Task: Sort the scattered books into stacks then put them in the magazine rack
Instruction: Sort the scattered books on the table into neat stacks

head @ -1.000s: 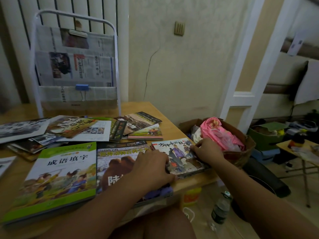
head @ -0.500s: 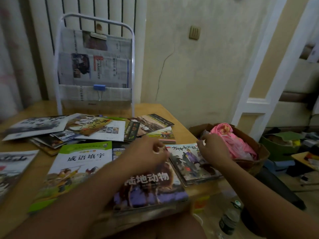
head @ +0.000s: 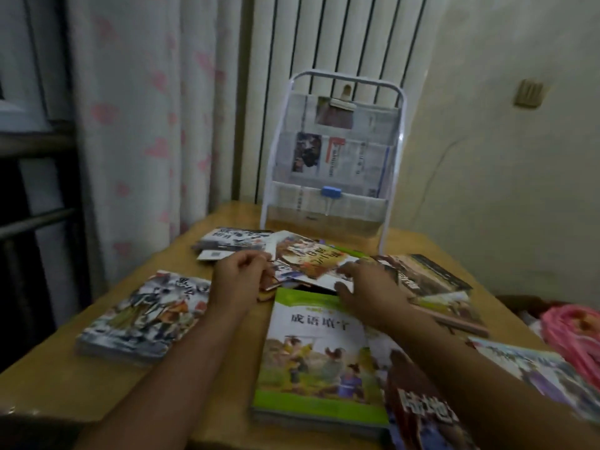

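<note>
Books lie scattered on a wooden table (head: 81, 388). My left hand (head: 240, 277) has curled fingers and pinches the left edge of a thin book (head: 268, 287) in the loose pile at mid-table. My right hand (head: 370, 287) rests with straight fingers on the pile, beside a brown-covered book (head: 311, 261). A green-covered book (head: 321, 352) lies in front of both hands, and a grey illustrated stack (head: 146, 316) sits at the left. The white magazine rack (head: 402, 131) stands at the table's far edge, lined with newspaper.
A dark book (head: 428, 277) and a pink-edged one (head: 454, 315) lie right of my right hand. An animal book (head: 422, 414) and another book (head: 539, 368) overlap at the near right. A pink bag (head: 574, 332) sits past the right edge. A curtain (head: 146, 125) hangs at the left.
My view swung left. Both hands left the books at the near right corner and moved forward to the loose pile in front of the rack.
</note>
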